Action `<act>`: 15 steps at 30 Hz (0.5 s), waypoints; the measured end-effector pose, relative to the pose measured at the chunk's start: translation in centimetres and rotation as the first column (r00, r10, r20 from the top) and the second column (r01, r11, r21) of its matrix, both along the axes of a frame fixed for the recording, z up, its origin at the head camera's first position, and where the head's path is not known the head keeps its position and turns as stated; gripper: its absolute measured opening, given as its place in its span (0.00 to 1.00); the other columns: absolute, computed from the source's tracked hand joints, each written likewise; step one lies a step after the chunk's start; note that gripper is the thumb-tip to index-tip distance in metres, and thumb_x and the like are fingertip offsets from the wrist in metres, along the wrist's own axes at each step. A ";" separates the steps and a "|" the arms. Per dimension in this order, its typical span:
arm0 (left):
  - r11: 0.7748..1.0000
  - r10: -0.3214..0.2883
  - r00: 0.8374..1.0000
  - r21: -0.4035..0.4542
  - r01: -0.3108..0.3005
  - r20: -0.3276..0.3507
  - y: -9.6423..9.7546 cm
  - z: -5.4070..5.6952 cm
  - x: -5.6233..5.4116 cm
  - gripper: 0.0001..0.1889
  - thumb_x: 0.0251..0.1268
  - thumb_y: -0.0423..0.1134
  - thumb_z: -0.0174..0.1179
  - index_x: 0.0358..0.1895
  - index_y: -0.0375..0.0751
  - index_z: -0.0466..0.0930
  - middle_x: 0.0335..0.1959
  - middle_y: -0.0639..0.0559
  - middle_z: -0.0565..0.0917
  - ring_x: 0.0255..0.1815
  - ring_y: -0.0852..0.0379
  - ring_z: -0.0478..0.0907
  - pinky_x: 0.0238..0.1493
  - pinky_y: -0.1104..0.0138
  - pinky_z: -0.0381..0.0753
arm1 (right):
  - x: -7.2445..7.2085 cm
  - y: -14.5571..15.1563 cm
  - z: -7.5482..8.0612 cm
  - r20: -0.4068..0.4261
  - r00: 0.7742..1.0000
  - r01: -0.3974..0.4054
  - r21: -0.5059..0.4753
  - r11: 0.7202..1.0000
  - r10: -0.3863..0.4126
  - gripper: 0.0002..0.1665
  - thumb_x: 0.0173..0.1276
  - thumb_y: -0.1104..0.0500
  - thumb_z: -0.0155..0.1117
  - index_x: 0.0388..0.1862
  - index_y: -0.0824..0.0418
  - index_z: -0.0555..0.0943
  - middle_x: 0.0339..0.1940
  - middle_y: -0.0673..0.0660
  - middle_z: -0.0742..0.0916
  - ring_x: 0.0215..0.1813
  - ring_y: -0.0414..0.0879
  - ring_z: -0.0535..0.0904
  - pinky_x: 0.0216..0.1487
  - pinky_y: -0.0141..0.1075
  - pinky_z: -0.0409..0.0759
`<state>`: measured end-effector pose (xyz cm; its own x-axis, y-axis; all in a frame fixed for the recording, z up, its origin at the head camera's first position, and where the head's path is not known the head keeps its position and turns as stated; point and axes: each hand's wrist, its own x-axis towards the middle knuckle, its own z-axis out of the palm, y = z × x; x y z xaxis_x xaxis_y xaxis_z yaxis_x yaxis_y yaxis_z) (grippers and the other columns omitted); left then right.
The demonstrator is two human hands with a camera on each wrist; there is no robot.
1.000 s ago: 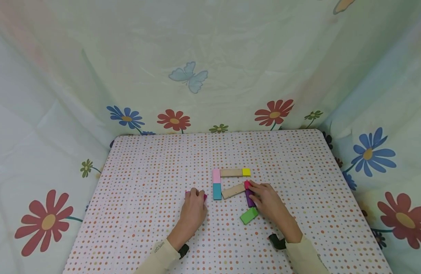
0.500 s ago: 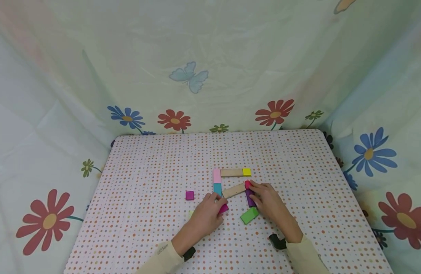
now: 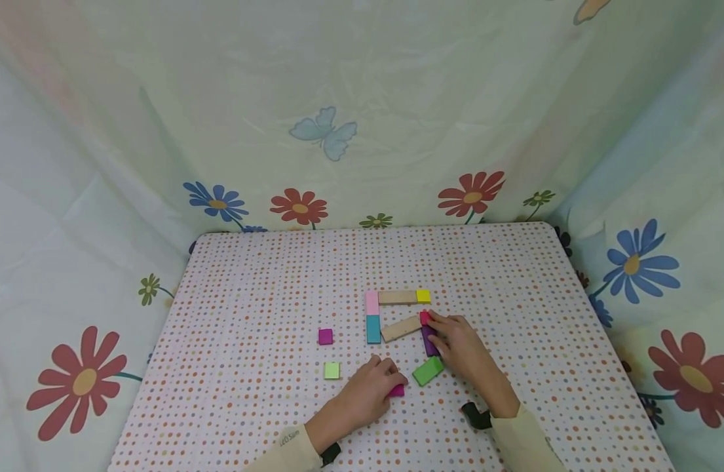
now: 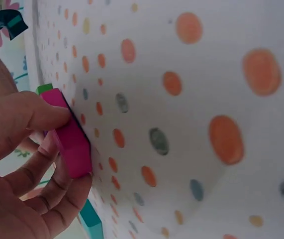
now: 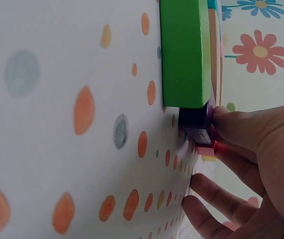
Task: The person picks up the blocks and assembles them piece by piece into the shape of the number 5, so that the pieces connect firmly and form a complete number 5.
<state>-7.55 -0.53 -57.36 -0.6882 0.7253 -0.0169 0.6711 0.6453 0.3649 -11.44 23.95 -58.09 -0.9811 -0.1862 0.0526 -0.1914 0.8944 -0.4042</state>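
Observation:
My left hand [image 3: 370,390] pinches a magenta block [image 4: 74,144] between thumb and fingers, low over the dotted tabletop. In the head view that magenta block lies just left of a tilted green block [image 3: 428,372]. My right hand [image 3: 460,346] rests against a purple block [image 3: 430,342] and a small red block [image 3: 424,318] at its far end. In the right wrist view, the thumb touches the purple block [image 5: 196,122] and the index finger reaches the red block [image 5: 205,149]; the other fingers extend loosely. A slanted wooden plank [image 3: 401,329] meets the red block.
A teal block [image 3: 373,330], pink block [image 3: 371,303], wooden plank [image 3: 398,298] and yellow block [image 3: 423,297] form a corner behind. A small magenta cube [image 3: 325,337] and a light green block [image 3: 332,371] lie to the left. Printed curtains surround the table [image 3: 249,282].
My left hand has moved right and then nearer with the magenta block, uncovering the small magenta cube and the light green block. My right hand has stayed on the purple and red blocks.

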 end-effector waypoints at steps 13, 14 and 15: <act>0.995 0.081 0.981 0.048 -0.091 0.179 -1.3 0.8 -1.1 0.15 0.64 0.32 0.74 0.53 0.46 0.90 0.49 0.54 0.86 0.46 0.63 0.75 0.49 0.76 0.79 | -0.1 0.1 -0.2 -0.003 1.000 0.002 -0.005 1.000 -0.002 0.24 0.75 0.60 0.70 0.67 0.65 0.83 0.74 0.62 0.82 0.67 0.63 0.80 0.67 0.59 0.82; 0.994 0.079 0.978 0.054 -0.091 0.192 -1.4 0.8 -1.2 0.14 0.64 0.32 0.74 0.52 0.45 0.91 0.48 0.54 0.87 0.46 0.64 0.75 0.49 0.76 0.80 | -0.1 0.1 -0.2 0.001 1.000 0.002 -0.007 1.000 -0.002 0.24 0.75 0.60 0.70 0.67 0.65 0.83 0.74 0.62 0.82 0.67 0.63 0.80 0.67 0.59 0.82; 0.995 0.076 0.977 0.053 -0.088 0.199 -1.4 0.8 -1.3 0.14 0.64 0.32 0.74 0.52 0.45 0.91 0.48 0.54 0.87 0.47 0.64 0.75 0.49 0.76 0.80 | -0.1 0.0 -0.3 0.002 1.000 0.003 -0.011 1.000 -0.003 0.24 0.75 0.60 0.70 0.66 0.65 0.83 0.74 0.62 0.82 0.67 0.64 0.80 0.67 0.60 0.82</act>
